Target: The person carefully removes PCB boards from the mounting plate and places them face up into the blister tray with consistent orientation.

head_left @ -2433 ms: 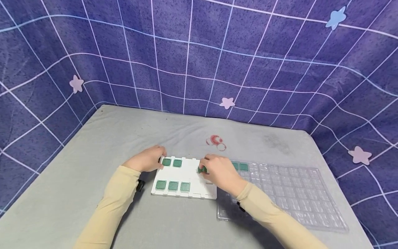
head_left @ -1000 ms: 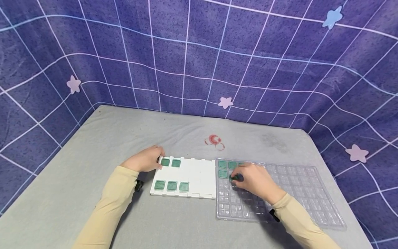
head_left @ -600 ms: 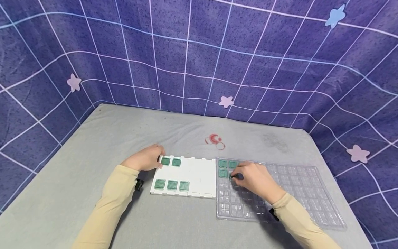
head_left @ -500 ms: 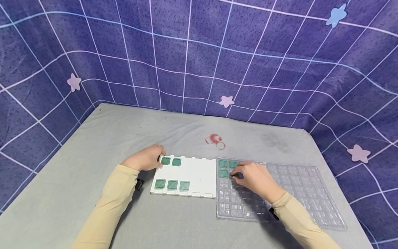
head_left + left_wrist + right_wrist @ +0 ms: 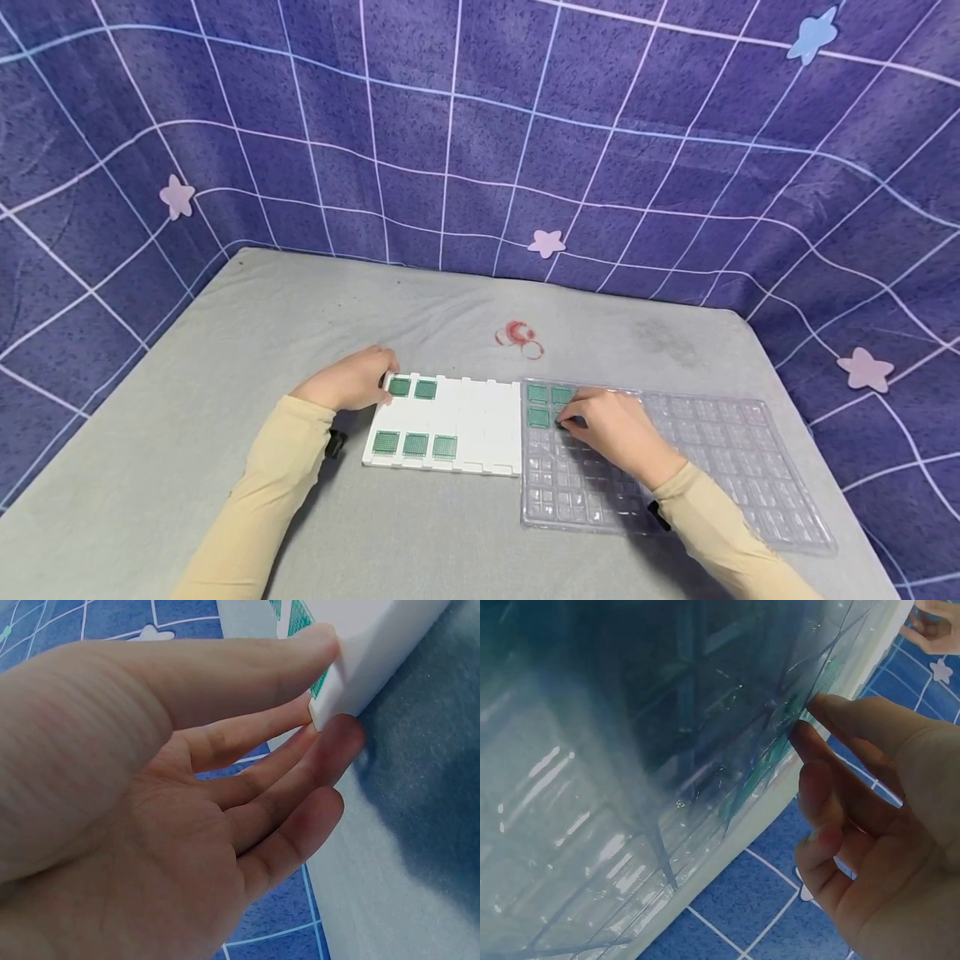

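My left hand (image 5: 352, 382) grips the far-left corner of a white panel (image 5: 480, 425) with notched edges. In the left wrist view the thumb lies on its top face, and fingertips reach the side. Green perforated circuit boards (image 5: 416, 445) lie on the panel, two along the far edge and three along the near one. My right hand (image 5: 611, 429) is over the clear plastic tray (image 5: 675, 500), thumb and forefinger pinching a green circuit board (image 5: 560, 424) at a second-row pocket, mostly hidden by the fingers. Other green boards (image 5: 537, 417) fill pockets around it.
The clear tray's many pockets stretch right, its left edge against the white panel. Grey cloth (image 5: 420, 533) covers the table, with a red ring stain (image 5: 517, 333) behind the panel. A purple grid-patterned curtain (image 5: 420, 125) stands around the back and sides.
My right hand has carried a green circuit board from the white panel's far edge rightward to the clear tray, lowering it at a second-row pocket. My left hand has stayed on the panel's corner.
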Demonstrator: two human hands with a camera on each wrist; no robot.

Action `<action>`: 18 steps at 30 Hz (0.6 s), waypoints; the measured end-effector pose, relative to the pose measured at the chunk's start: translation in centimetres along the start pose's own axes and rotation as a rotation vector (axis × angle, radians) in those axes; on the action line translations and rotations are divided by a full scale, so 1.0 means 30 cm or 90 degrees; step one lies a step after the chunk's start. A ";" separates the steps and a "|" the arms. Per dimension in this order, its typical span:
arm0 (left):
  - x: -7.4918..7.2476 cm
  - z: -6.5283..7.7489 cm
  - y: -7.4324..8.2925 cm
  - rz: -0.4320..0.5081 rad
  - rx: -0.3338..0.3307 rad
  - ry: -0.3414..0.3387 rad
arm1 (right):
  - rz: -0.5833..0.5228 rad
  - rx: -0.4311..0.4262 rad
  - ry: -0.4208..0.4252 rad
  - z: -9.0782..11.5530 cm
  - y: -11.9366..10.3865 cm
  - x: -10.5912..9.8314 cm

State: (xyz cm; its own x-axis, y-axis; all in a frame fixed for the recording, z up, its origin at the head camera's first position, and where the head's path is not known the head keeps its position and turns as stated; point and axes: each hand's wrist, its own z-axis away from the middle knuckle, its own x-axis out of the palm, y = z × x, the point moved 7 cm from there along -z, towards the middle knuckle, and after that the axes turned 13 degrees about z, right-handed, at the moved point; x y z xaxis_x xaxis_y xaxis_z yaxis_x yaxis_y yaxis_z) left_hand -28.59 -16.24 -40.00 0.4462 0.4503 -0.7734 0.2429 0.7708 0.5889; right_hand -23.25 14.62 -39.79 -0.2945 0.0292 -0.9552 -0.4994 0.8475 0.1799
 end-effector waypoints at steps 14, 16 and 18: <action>0.000 0.003 0.002 0.004 -0.003 0.002 | -0.003 0.016 0.025 0.007 0.009 -0.004; -0.002 0.004 0.005 0.004 -0.002 0.001 | 0.000 0.021 0.029 0.007 0.013 -0.008; -0.002 0.004 0.007 0.004 -0.002 0.000 | 0.003 0.026 0.030 0.008 0.015 -0.010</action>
State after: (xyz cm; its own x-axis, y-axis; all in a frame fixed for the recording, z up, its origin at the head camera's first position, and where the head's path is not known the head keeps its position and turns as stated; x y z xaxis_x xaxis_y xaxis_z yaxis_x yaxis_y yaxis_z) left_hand -28.46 -16.18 -39.80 0.4470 0.4554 -0.7699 0.2379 0.7692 0.5931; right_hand -23.18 15.10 -39.49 -0.3352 0.0096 -0.9421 -0.4643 0.8684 0.1740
